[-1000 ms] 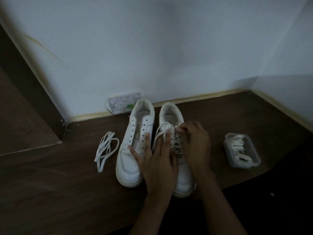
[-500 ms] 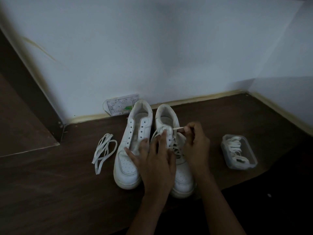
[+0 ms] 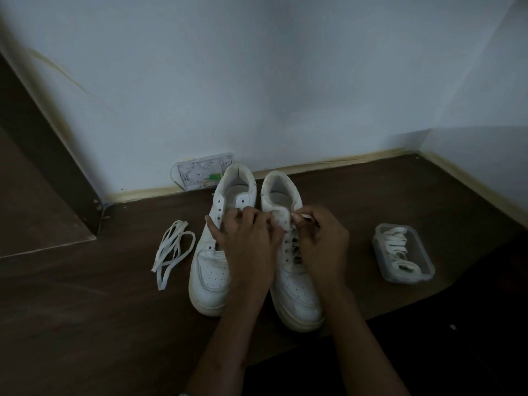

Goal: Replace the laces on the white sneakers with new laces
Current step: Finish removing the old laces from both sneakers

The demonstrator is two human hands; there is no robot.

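Observation:
Two white sneakers stand side by side on the dark wooden floor, heels toward the wall. The left sneaker (image 3: 213, 270) has bare eyelets and no lace. The right sneaker (image 3: 297, 292) still carries a lace through its lower eyelets. My left hand (image 3: 247, 247) lies over the gap between the shoes, its fingers curled at the tongue of the right sneaker. My right hand (image 3: 323, 241) pinches a white lace end (image 3: 303, 216) at the shoe's upper right eyelets. A loose white lace (image 3: 171, 250) lies on the floor to the left.
A clear plastic box (image 3: 423, 270) holding coiled white laces sits on the floor to the right. A printed card (image 3: 200, 172) leans on the wall behind the shoes. The room corner is at the right, a dark door frame at the left.
My left hand has gone from lying flat across both shoes to curling its fingers at the right sneaker's tongue. My right hand has drawn the lace end out to the right.

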